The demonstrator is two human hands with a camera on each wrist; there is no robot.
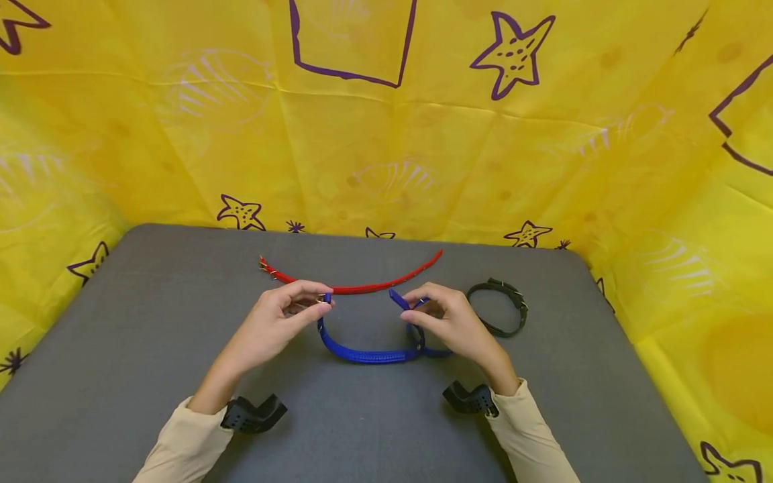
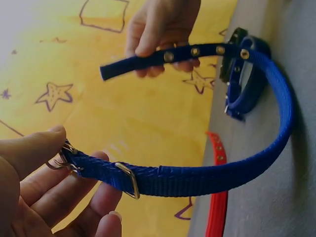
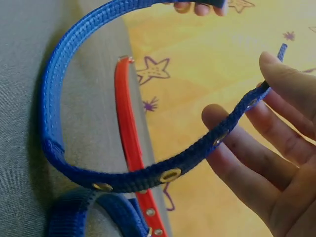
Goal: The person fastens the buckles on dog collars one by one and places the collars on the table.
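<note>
A blue collar [image 1: 368,356] hangs in a U between both hands, its middle low over the grey table. My left hand [image 1: 274,325] pinches its buckle end between thumb and fingers; the metal buckle [image 2: 69,154] and a metal loop [image 2: 129,180] show in the left wrist view. At the other end, my right hand [image 1: 443,318] pinches the strap near its free tip [image 1: 397,299]. Several metal-rimmed holes [image 3: 170,175] run along that part. The two ends are apart, with a gap between them. A second blue collar [image 2: 254,81], closed in a loop, lies by the right hand, partly hidden in the head view.
A red collar [image 1: 368,289] lies stretched in an open curve on the table [image 1: 362,429], beyond the hands. To the right is a dark collar [image 1: 496,332] closed in a ring. Yellow patterned cloth [image 1: 338,134] stands behind the table and along its sides.
</note>
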